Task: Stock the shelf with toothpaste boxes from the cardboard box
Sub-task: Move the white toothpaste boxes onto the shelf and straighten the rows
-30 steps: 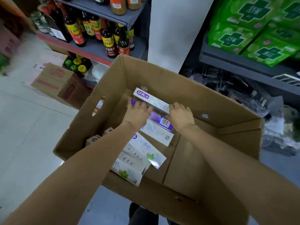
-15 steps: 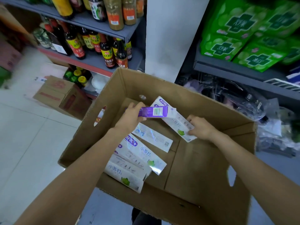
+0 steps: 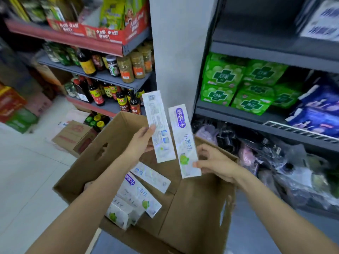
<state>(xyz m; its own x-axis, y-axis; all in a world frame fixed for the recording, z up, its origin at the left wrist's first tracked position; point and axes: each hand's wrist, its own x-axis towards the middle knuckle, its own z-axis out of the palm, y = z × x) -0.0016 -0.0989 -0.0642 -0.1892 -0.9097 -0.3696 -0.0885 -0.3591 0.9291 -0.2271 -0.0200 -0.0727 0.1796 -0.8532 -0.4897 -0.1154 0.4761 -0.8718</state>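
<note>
- While raised above the open brown cardboard box [image 3: 192, 208]: left hand [image 3: 139, 143] gripping one long white toothpaste box [image 3: 157, 125] upright.
- Right hand [image 3: 218, 165] pinching another purple-logoed white toothpaste box [image 3: 183, 142].
- More inside below.

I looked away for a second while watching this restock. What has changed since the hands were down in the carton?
Both hands rose out of the cardboard box, each gripping one toothpaste box: left hand holds the left box, right hand the right box, both now upright. The remaining boxes stayed lying in the carton.
</note>
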